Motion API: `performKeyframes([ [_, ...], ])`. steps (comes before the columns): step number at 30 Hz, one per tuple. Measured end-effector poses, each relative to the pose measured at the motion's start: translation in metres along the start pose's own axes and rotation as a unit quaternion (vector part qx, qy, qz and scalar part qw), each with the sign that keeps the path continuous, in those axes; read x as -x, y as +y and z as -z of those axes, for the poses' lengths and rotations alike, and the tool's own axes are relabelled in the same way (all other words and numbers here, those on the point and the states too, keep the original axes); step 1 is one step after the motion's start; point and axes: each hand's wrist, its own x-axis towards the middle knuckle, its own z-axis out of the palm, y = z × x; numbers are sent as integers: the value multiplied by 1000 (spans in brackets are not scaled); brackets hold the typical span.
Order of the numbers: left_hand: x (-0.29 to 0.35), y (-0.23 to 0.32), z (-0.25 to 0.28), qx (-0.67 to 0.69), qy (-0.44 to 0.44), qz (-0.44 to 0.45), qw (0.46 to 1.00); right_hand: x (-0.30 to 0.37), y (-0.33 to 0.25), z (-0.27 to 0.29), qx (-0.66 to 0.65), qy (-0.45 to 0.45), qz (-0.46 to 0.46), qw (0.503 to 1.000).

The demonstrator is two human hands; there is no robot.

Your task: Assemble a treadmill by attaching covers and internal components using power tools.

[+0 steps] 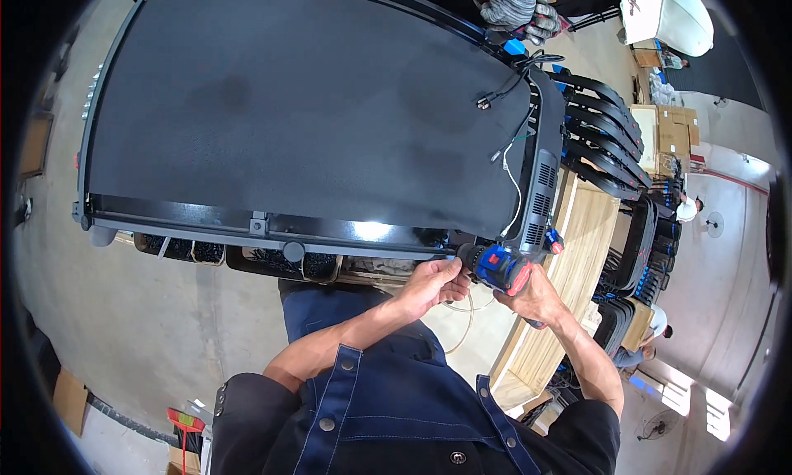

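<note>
A treadmill deck with a wide black belt (313,104) lies in front of me. My right hand (538,300) is wrapped round the grip of a blue and black cordless drill (495,263), whose chuck points left at the deck's near right corner. Right beside the chuck, my left hand (433,287) has its thumb and fingers closed at the side rail; whatever is between them is hidden. Loose black cables (495,96) and a white wire (513,182) lie along the deck's right end, next to a vented black motor cover (540,196).
Bins of small dark parts (256,261) sit under the near rail. A wooden bench (569,261) stands to the right, with stacked black curved frames (606,133) beyond. Across the deck are a co-worker's gloved hands (520,9). Another blue and red tool (553,241) is by the cover.
</note>
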Motion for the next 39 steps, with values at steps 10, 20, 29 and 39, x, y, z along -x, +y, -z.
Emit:
performKeyframes([
  [10,-23,39,-95,-535,19,-605,590,-10,2,15,56,10,116,992],
  [20,-23,33,-86,-566,4,-618,546,-9,2,2,45,37,93,994],
  [29,169,97,9,-720,298,-515,356,56,7,-54,-104,41,147,983],
  [39,218,172,33,-912,147,-289,253,-60,-8,-299,-116,3,-75,990],
])
